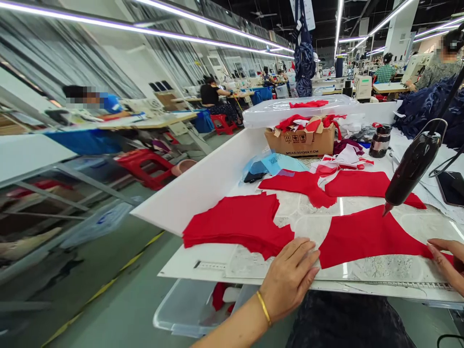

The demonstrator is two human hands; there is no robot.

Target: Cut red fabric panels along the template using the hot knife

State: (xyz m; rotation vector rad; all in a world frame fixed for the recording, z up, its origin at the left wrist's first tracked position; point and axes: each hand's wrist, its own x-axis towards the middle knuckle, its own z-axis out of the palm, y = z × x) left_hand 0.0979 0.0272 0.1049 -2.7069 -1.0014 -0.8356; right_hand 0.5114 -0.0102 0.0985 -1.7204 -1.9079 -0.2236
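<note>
A single red fabric piece (358,237) lies flat on the worktable in front of me. My left hand (292,270) rests at its left edge, fingers stretched out, between it and a stack of cut red fabric (232,220). At the piece's narrow right end is my right hand (447,263), with the fabric tip between thumb and fingers; the picture's edge cuts this hand off. A black handheld tool (413,166) with a pointed tip hangs above the piece. Farther back lie two more red pieces (300,186), (358,183).
A cardboard box (300,142) of red scraps stands behind, near a dark jar (380,140). A phone (451,187) lies at the right. White boards (203,188) edge the table's left side. Below is a clear plastic bin (188,309). Other people sit at machines farther off.
</note>
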